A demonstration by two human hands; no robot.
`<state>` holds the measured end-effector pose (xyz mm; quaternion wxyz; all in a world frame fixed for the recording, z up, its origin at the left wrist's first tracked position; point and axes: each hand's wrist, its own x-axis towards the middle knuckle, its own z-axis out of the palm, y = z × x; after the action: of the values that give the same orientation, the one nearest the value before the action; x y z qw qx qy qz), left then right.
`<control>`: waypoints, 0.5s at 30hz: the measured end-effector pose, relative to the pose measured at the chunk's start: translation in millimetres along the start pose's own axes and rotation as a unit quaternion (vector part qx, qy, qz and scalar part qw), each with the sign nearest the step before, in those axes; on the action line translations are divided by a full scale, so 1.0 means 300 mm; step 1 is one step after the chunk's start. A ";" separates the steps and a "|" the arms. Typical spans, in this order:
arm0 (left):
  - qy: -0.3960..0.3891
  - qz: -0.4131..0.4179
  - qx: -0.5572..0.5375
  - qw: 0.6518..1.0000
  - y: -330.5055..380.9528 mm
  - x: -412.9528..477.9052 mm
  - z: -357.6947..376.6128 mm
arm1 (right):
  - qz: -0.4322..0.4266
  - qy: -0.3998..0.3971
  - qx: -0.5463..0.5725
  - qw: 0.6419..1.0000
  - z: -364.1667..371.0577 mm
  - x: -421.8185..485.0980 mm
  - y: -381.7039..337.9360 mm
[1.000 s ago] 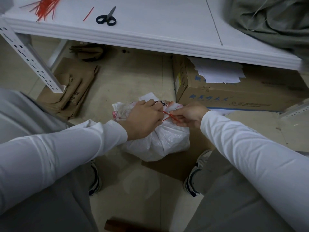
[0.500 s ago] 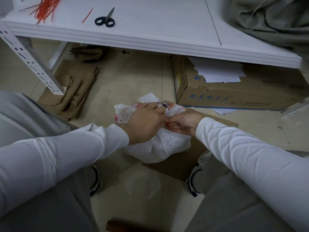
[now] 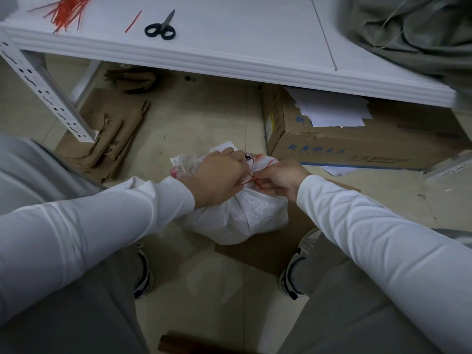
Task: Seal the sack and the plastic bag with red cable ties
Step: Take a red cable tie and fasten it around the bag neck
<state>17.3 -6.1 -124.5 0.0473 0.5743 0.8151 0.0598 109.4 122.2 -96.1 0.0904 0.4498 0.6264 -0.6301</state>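
From the head camera, the neck of the plastic bag (image 3: 242,215) is mostly hidden under both hands, so whether the red cable tie (image 3: 256,179) already closes into a loop cannot be made out. Only a short red stretch shows between the knuckles. The left hand (image 3: 219,178) curls round the bunched top of the bag. The right hand (image 3: 279,178), touching it, pinches the tie with curled fingers whose tips are out of sight.

The bag is white and crinkled, its body bulging below the hands, with loose flaps sticking out on the far side. It sits on the floor between the person's shoes, near a cardboard box (image 3: 357,146) on the right.

On the far desk (image 3: 242,42) lie scissors (image 3: 161,28) and a bundle of red ties (image 3: 67,11) cut off by the top edge. A grey-green cloth (image 3: 413,29) is cut off at the far right.
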 end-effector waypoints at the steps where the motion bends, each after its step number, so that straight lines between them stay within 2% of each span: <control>1: -0.002 0.003 0.008 1.000 0.001 -0.002 -0.003 | 0.003 -0.017 -0.022 1.000 0.006 -0.001 -0.003; 6: 0.011 0.020 0.042 0.999 0.006 -0.007 0.009 | -0.026 -0.078 -0.106 0.991 0.021 -0.007 -0.017; 12: -0.082 -0.116 0.046 0.989 -0.019 0.018 -0.012 | -0.031 -0.019 -0.103 0.994 0.016 -0.006 -0.020; 15: -0.121 -0.112 0.060 0.985 -0.041 0.026 -0.018 | -0.027 -0.005 -0.121 0.992 0.017 0.003 -0.020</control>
<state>2.6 -3.1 -121.1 0.1175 0.4845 0.8645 -0.0644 102.6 119.3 -93.4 0.1305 0.4150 0.7097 -0.5542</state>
